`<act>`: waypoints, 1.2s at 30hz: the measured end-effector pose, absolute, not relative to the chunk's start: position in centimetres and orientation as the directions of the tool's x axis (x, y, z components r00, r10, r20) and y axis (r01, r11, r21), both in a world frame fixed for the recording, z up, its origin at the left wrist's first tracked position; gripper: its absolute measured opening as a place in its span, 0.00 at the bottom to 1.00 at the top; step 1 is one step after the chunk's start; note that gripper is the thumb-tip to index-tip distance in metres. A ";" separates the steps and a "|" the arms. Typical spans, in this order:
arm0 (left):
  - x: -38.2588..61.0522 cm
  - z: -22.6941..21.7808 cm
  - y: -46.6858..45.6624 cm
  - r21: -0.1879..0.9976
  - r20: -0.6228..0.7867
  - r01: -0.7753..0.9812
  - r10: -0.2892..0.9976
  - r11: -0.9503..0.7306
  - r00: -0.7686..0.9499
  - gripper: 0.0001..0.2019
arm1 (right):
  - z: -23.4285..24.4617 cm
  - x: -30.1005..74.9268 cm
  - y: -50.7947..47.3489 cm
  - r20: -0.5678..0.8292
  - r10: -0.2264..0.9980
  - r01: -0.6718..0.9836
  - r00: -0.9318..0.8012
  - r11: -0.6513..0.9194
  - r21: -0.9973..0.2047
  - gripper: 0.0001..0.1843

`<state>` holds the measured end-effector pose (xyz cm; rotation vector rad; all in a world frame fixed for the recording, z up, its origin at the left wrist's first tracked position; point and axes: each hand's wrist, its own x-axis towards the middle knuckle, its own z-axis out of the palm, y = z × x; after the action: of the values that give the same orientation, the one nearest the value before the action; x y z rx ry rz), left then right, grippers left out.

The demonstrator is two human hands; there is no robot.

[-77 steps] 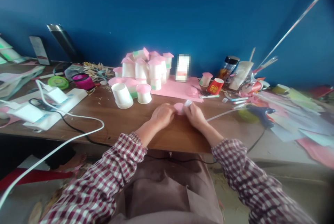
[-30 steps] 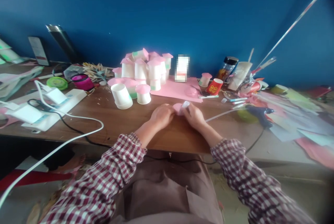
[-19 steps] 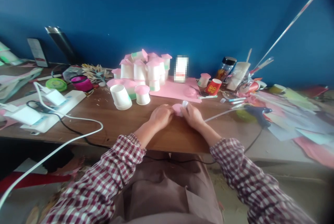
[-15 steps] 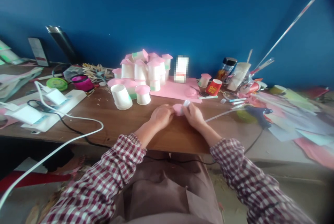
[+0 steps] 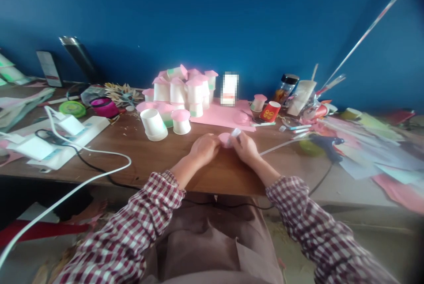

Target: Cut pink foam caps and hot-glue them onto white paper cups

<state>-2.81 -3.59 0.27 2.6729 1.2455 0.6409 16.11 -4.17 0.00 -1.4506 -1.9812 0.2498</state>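
A round pink paper piece (image 5: 225,140) is between my hands, just above or on the wooden table; I cannot tell which. My left hand (image 5: 204,148) is closed on its left edge. In the closed fingers of my right hand (image 5: 246,146) is a small whitish, shiny object (image 5: 236,132) at the piece's right side; its kind is unclear. Beyond my left hand stand a pink-topped white paper cup (image 5: 181,123) and a tilted stack of plain white paper cups (image 5: 153,125). Several more pink-topped cups (image 5: 195,94) are piled behind them.
Pink sheets (image 5: 218,111) lie under the pile, and a red paper cup (image 5: 270,111) stands at their right. A blue glue gun (image 5: 331,146) and loose paper sheets (image 5: 380,156) are at the right. A white power strip (image 5: 89,131) with cables lies left; a blue wall rises behind.
The view has shifted very slightly. Both hands stay around the pink piece, with hardly any visible movement.
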 end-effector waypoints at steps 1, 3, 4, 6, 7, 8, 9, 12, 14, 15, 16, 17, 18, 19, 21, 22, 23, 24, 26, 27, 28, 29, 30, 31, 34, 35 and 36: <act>-2.8 0.2 -3.6 0.285 0.326 0.700 0.753 -0.655 0.572 0.12 | 0.0 16.1 -4.2 0.390 0.903 0.779 -0.180 0.373 -0.504 0.14; -2.8 0.2 -3.6 0.291 0.334 0.696 0.751 -0.657 0.569 0.13 | 0.0 15.9 -4.3 0.367 0.902 0.783 -0.228 0.394 -0.481 0.13; -2.8 0.2 -3.6 0.296 0.337 0.693 0.751 -0.657 0.568 0.13 | 0.0 15.9 -4.3 0.352 0.901 0.787 -0.255 0.405 -0.466 0.13; -2.9 0.2 -3.6 0.309 0.341 0.689 0.753 -0.656 0.563 0.13 | 0.1 15.8 -4.5 0.327 0.900 0.797 -0.287 0.414 -0.440 0.13; -2.9 0.2 -3.6 0.316 0.341 0.687 0.754 -0.654 0.562 0.13 | 0.1 15.8 -4.6 0.321 0.902 0.801 -0.288 0.410 -0.436 0.13; -2.9 0.2 -3.6 0.322 0.338 0.685 0.755 -0.654 0.561 0.13 | 0.2 15.8 -4.6 0.320 0.906 0.799 -0.276 0.402 -0.448 0.13; -2.9 0.1 -3.6 0.326 0.336 0.684 0.756 -0.653 0.562 0.13 | 0.3 15.9 -4.6 0.326 0.911 0.786 -0.251 0.389 -0.480 0.14; -2.9 0.1 -3.5 0.318 0.339 0.689 0.757 -0.651 0.559 0.12 | 0.5 16.9 -4.3 0.359 0.932 0.644 -0.054 0.307 -0.700 0.17; -2.9 0.0 -3.6 0.305 0.354 0.698 0.758 -0.647 0.548 0.12 | 0.7 18.0 -3.8 0.356 0.923 0.458 0.147 0.255 -0.852 0.19; -2.9 0.0 -3.6 0.302 0.365 0.703 0.759 -0.644 0.539 0.12 | 0.9 18.7 -3.4 0.348 0.908 0.368 0.233 0.248 -0.896 0.19; -2.9 -0.1 -3.7 0.304 0.375 0.705 0.761 -0.641 0.530 0.12 | 1.0 19.4 -3.0 0.338 0.892 0.305 0.300 0.246 -0.920 0.18; -2.9 -0.1 -3.7 0.309 0.384 0.705 0.762 -0.638 0.521 0.11 | 1.1 20.2 -2.7 0.332 0.875 0.287 0.352 0.236 -0.928 0.19; -2.9 -0.1 -3.7 0.317 0.391 0.706 0.765 -0.633 0.511 0.10 | 1.3 21.0 -2.4 0.331 0.857 0.321 0.395 0.209 -0.924 0.19; -2.9 -0.2 -3.7 0.323 0.397 0.709 0.770 -0.627 0.499 0.10 | 1.4 21.7 -2.2 0.336 0.839 0.402 0.428 0.156 -0.902 0.20; -3.0 -0.2 -3.7 0.333 0.400 0.722 0.784 -0.606 0.474 0.09 | 1.8 22.9 -1.9 0.349 0.818 0.624 0.457 -0.016 -0.781 0.20; -2.9 -0.2 -3.7 0.341 0.399 0.733 0.796 -0.589 0.455 0.09 | 1.9 23.3 -1.9 0.346 0.821 0.719 0.453 -0.108 -0.687 0.19; -2.9 -0.2 -3.7 0.348 0.395 0.742 0.807 -0.573 0.438 0.08 | 2.0 23.6 -1.9 0.332 0.831 0.786 0.446 -0.186 -0.589 0.18; -2.9 -0.2 -3.8 0.354 0.392 0.750 0.817 -0.559 0.423 0.08 | 2.1 23.9 -1.9 0.308 0.844 0.828 0.438 -0.246 -0.503 0.18; -2.9 -0.2 -3.8 0.348 0.401 0.764 0.823 -0.543 0.402 0.11 | 2.3 24.1 -1.9 0.275 0.855 0.865 0.440 -0.321 -0.386 0.17; -2.9 -0.2 -3.8 0.330 0.413 0.777 0.822 -0.535 0.391 0.14 | 2.3 24.2 -1.9 0.281 0.848 0.872 0.449 -0.347 -0.347 0.17; -2.9 -0.3 -3.8 0.304 0.428 0.797 0.822 -0.522 0.375 0.17 | 2.3 24.2 -1.9 0.296 0.837 0.874 0.461 -0.370 -0.316 0.17; -3.0 -0.3 -3.8 0.273 0.441 0.820 0.823 -0.503 0.358 0.20 | 2.2 24.3 -1.9 0.313 0.825 0.874 0.471 -0.390 -0.289 0.17; -3.0 -0.4 -3.7 0.242 0.446 0.843 0.827 -0.480 0.342 0.22 | 2.2 24.3 -1.9 0.322 0.816 0.874 0.479 -0.409 -0.264 0.17; -3.0 -0.5 -3.7 0.215 0.440 0.862 0.834 -0.458 0.334 0.22 | 2.2 24.4 -1.9 0.321 0.814 0.873 0.485 -0.424 -0.241 0.17; -3.1 -0.8 -3.7 0.183 0.398 0.873 0.846 -0.451 0.354 0.16 | 2.0 24.5 -1.9 0.268 0.830 0.871 0.490 -0.453 -0.191 0.16; -3.1 -0.9 -3.6 0.190 0.391 0.865 0.844 -0.464 0.367 0.14 | 2.0 24.6 -1.9 0.254 0.835 0.872 0.489 -0.456 -0.181 0.15; -3.1 -0.9 -3.6 0.205 0.390 0.855 0.841 -0.477 0.376 0.12 | 2.0 24.6 -1.9 0.246 0.837 0.872 0.488 -0.457 -0.177 0.15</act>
<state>-3.10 -3.62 -0.85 2.6311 1.6215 0.7157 24.60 -1.87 2.02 -2.4585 -1.4501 -0.1790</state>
